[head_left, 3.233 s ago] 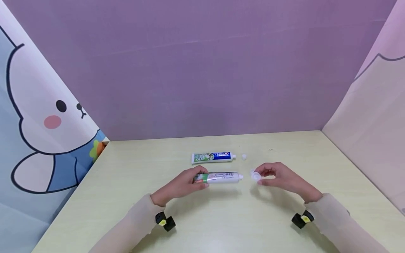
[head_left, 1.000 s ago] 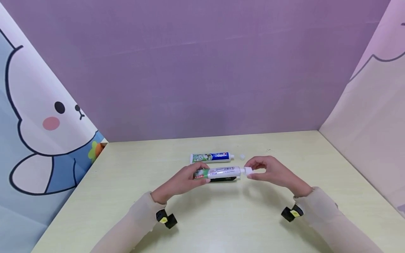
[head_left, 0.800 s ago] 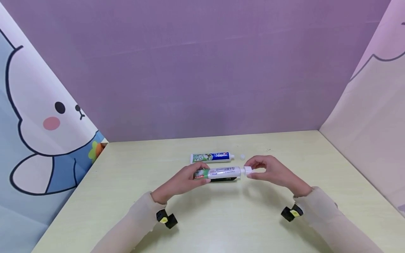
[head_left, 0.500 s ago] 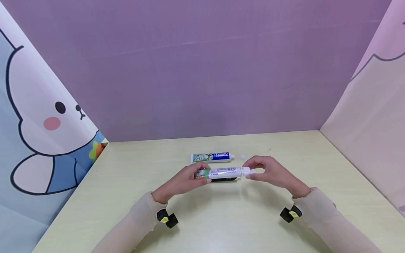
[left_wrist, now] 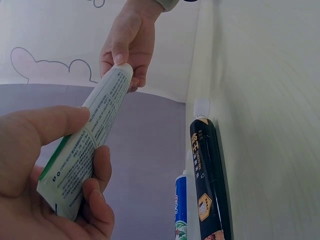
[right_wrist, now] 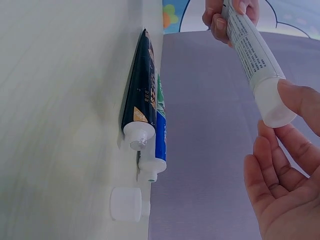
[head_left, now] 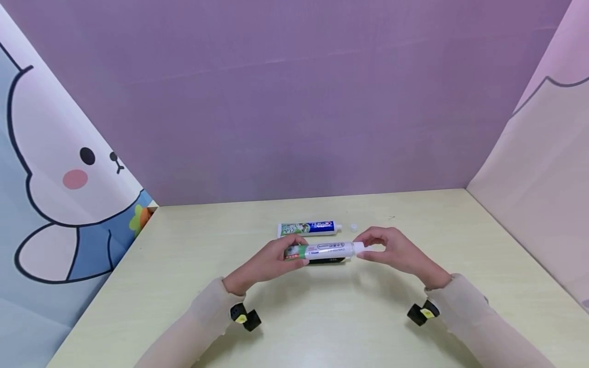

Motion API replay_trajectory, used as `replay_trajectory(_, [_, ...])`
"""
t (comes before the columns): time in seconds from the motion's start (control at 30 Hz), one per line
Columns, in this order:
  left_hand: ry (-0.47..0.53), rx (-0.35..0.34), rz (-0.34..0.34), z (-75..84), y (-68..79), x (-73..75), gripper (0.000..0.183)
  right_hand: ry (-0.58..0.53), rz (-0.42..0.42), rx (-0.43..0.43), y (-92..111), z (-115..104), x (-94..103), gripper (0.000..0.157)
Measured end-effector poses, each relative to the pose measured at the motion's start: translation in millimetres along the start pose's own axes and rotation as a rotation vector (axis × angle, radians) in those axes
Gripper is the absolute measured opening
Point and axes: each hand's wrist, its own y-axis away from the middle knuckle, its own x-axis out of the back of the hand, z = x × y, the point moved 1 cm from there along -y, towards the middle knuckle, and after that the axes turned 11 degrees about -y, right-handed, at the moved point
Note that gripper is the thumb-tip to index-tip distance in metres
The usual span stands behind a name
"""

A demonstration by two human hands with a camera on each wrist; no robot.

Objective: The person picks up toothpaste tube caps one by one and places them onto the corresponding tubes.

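Observation:
My left hand (head_left: 271,260) grips a white and green toothpaste tube (head_left: 329,250) by its flat end, above the table. At the tube's other end, my right hand (head_left: 400,253) pinches a white cap (right_wrist: 273,103) between thumb and fingertips. The cap covers the nozzle, in line with the tube. Below the held tube lies a black toothpaste tube (right_wrist: 142,87), its bare nozzle showing in the right wrist view and mostly hidden in the head view. Behind it rests a blue and green toothpaste tube (head_left: 313,228), also with its nozzle bare.
On the pale wooden table (head_left: 299,327) a small white cap (head_left: 354,227) sits beside the blue tube's nozzle. A larger white cap (right_wrist: 126,204) lies near the black tube's nozzle. A purple backdrop (head_left: 294,102) rises behind the table, with printed cloths at both sides.
The right hand has brought the cap leftward from apart onto the tube's nozzle end, where it sits closer than a second ago. The held tube has risen slightly, revealing the black tube beneath.

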Motion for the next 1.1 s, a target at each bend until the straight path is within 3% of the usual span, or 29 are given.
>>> replay_trajectory(0.23, [-0.001,0.024,0.015,-0.3,-0.7,-1.3,0.029,-0.045,0.005,-0.024,2.0,1.3,0.5,0.021])
replay_trajectory(0.8, [-0.004,-0.002,0.049,0.3,-1.4,-2.6,0.031,-0.178,-0.042,-0.105,1.3,-0.5,-1.6,0.020])
replay_trajectory(1.1, [0.003,0.007,0.056,1.9,-0.9,-3.0,0.031,-0.167,-0.039,-0.114,0.4,3.9,-2.2,0.024])
